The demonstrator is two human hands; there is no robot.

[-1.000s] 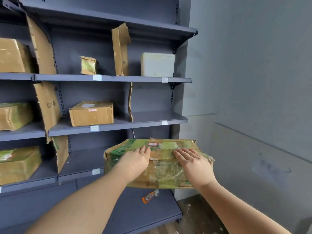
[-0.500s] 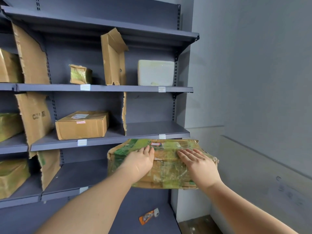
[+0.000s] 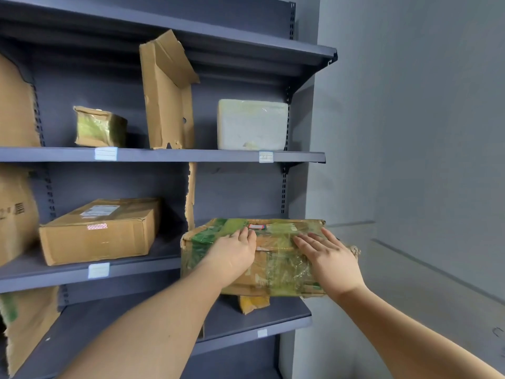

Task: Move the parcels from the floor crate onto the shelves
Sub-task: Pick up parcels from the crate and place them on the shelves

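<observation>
I hold a flat cardboard parcel, wrapped in green-tinted tape with a small red-edged label, level with the middle shelf in its right bay. Its far end reaches over the shelf board, while the near end hangs out in front. My left hand grips the parcel's near left part, fingers on top. My right hand holds the near right part with its fingers spread across the top. Both thumbs are hidden. The floor crate is out of view.
A brown box sits in the left bay of the same shelf, beyond a torn cardboard divider. The shelf above carries a white foam box, a small taped parcel and an upright cardboard piece. A grey wall stands at the right.
Both hands have raised the parcel from the lower shelf's height up to the middle shelf and pushed it forward. The camera has tilted up and moved closer.
</observation>
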